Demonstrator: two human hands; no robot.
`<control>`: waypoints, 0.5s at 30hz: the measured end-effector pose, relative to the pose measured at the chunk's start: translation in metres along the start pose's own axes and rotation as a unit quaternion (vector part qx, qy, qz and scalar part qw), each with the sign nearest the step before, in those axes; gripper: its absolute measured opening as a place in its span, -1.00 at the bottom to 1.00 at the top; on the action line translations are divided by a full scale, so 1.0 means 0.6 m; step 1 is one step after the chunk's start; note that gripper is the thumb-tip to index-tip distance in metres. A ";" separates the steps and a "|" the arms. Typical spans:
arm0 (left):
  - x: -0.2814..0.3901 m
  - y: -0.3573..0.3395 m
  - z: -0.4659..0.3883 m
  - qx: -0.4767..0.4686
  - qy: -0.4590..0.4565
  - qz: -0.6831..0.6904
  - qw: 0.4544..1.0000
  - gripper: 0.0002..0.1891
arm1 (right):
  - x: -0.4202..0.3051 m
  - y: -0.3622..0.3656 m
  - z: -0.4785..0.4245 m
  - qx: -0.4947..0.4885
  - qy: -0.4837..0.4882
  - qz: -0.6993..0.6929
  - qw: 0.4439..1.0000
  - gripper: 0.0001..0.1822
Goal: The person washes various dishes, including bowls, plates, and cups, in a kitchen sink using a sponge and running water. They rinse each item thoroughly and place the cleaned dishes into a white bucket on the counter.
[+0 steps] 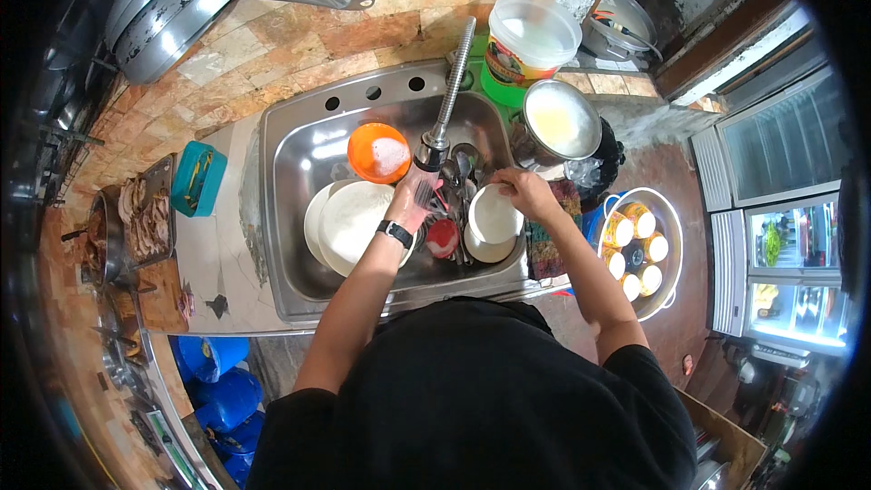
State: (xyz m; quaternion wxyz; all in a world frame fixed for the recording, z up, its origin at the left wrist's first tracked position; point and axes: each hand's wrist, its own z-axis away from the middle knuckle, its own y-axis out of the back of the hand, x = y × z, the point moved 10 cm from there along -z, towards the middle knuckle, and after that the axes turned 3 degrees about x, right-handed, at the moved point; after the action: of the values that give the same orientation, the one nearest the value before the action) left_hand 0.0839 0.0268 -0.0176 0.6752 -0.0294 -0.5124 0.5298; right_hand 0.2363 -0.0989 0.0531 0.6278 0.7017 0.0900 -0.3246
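Note:
Under the flexible-hose faucet (430,153), my left hand (410,203) is in the running water; its fingers are blurred by the stream, so any hold is hidden. My right hand (529,194) pinches the rim of a white bowl (495,216) on the right side of the steel sink (289,218). Another pale bowl (491,251) lies beneath it. White plates (357,224) are stacked at the left of the basin. An orange bowl (367,150) with suds sits behind them. Spoons and other cutlery (465,162) lie between my hands, beside a small red cup (442,237).
A clear plastic bucket (531,30) and a metal pot (561,119) with pale liquid stand behind right. A folded cloth (546,252) lies by the sink's right edge. On the left counter are a teal container (199,179) and a meat tray (153,218). Pans (170,20) hang at upper left.

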 end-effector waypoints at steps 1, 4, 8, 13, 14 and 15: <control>-0.013 -0.004 -0.007 -0.020 0.021 0.031 0.999 -0.40 | 0.008 -0.009 0.001 0.002 -0.007 0.009 1.000 -0.74; -0.033 -0.026 -0.015 -0.054 0.069 0.096 0.992 -0.31 | 0.008 -0.075 0.026 -0.064 -0.014 0.151 0.986 -0.67; -0.016 -0.022 -0.001 -0.009 0.048 0.146 0.988 -0.46 | -0.051 -0.074 0.034 0.045 0.042 0.172 0.983 -0.59; -0.018 0.034 -0.029 0.002 -0.025 0.123 0.992 -0.47 | -0.159 -0.092 -0.009 0.056 -0.086 -0.403 0.910 -0.69; -0.024 0.019 -0.024 0.032 -0.033 0.106 0.993 -0.46 | -0.150 -0.176 -0.028 0.036 -0.095 -0.568 0.817 -0.67; -0.028 0.017 -0.014 0.069 -0.043 0.092 0.992 -0.44 | -0.161 -0.180 -0.028 0.060 -0.133 -0.538 0.830 -0.65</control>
State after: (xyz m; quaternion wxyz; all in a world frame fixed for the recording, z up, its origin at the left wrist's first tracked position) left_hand 0.0844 0.0228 -0.0387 0.6014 -0.0071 -0.4980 0.6248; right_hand 0.1095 -0.0347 0.0193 0.3164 0.5282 0.3495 -0.7062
